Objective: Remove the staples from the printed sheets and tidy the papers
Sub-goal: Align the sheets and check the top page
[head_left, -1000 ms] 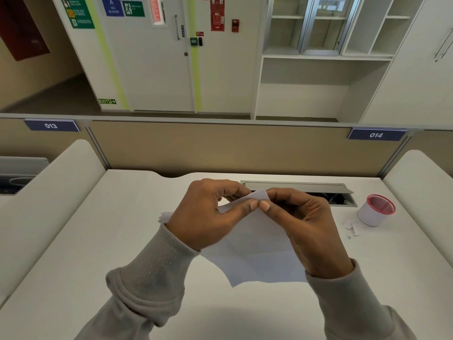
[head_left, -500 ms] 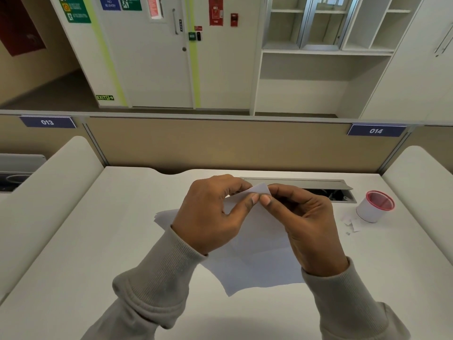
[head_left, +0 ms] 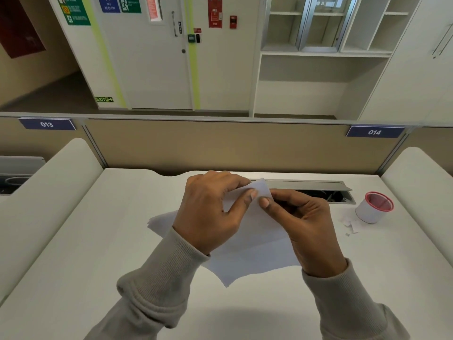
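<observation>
From here I see little change from a second ago: the left hand (head_left: 210, 212) and right hand (head_left: 306, 227) still pinch the 12 o'clock corner of the sheets (head_left: 255, 256), thumbs almost touching. The sheets lie mid-table (head_left: 98, 241), and more paper now shows at the left hand's 9 o'clock.

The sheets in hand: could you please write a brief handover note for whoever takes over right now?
Left hand and right hand both pinch the raised top corner of the sheets; the rest trails down to the desk.
Small paper scraps lie beside the red-rimmed cup at right.
No staple is visible, so I cannot tell if it is out.
Left: check that corner, then square and tidy the papers.
</observation>
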`<control>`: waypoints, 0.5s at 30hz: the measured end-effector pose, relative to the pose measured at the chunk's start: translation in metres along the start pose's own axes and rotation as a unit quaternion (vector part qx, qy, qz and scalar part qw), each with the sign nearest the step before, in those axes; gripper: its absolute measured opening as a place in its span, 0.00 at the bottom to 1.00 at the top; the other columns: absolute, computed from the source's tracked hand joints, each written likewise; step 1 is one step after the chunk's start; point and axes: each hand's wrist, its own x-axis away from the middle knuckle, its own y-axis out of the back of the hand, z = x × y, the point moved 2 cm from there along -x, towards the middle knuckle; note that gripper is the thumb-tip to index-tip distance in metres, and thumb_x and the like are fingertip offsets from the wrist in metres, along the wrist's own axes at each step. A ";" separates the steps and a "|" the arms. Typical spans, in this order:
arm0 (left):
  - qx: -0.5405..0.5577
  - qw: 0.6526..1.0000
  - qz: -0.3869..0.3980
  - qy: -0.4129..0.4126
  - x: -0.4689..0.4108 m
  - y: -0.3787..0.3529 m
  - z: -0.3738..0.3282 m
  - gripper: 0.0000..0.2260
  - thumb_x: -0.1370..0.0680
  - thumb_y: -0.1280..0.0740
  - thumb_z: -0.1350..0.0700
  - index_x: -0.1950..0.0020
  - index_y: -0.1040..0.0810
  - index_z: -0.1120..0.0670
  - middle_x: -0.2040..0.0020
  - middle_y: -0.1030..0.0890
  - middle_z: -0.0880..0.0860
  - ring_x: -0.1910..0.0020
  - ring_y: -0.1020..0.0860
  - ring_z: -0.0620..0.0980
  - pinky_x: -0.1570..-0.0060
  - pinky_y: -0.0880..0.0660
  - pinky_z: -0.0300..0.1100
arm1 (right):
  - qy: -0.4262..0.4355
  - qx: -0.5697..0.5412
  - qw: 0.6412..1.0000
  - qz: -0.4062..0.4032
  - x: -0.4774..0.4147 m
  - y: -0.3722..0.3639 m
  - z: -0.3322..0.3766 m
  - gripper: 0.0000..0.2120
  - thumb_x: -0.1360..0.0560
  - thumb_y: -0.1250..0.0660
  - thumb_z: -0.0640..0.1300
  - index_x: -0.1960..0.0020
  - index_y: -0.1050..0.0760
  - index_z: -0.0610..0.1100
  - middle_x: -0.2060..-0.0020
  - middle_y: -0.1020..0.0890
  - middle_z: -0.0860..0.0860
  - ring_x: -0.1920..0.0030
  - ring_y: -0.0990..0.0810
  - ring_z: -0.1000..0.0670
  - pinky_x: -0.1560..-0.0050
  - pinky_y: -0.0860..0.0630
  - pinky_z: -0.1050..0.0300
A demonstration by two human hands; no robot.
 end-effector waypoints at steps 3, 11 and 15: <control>-0.053 0.994 -0.098 0.017 0.003 -0.002 -0.005 0.13 0.25 0.26 0.47 0.44 0.17 0.53 0.48 0.16 0.48 0.47 0.21 0.51 0.46 0.25 0.51 | 0.014 -0.036 0.997 -0.062 0.000 -0.004 0.000 0.08 0.28 0.27 0.40 0.49 0.16 0.41 0.56 0.13 0.48 0.55 0.14 0.44 0.55 0.17 0.52; 0.165 0.965 -0.106 0.172 0.020 -0.021 -0.049 0.17 0.26 0.27 0.43 0.40 0.20 0.46 0.48 0.18 0.36 0.52 0.18 0.35 0.49 0.23 0.29 | 0.158 0.070 0.972 -0.159 0.009 -0.024 -0.003 0.09 0.24 0.29 0.39 0.46 0.17 0.37 0.55 0.15 0.45 0.54 0.15 0.45 0.54 0.17 0.49; 0.235 0.938 -0.124 0.221 0.014 -0.019 -0.052 0.10 0.25 0.26 0.52 0.48 0.20 0.38 0.56 0.17 0.31 0.54 0.17 0.34 0.53 0.20 0.33 | 0.216 0.176 0.942 -0.190 0.014 -0.034 0.002 0.07 0.26 0.26 0.40 0.49 0.16 0.39 0.55 0.16 0.47 0.55 0.17 0.49 0.57 0.18 0.54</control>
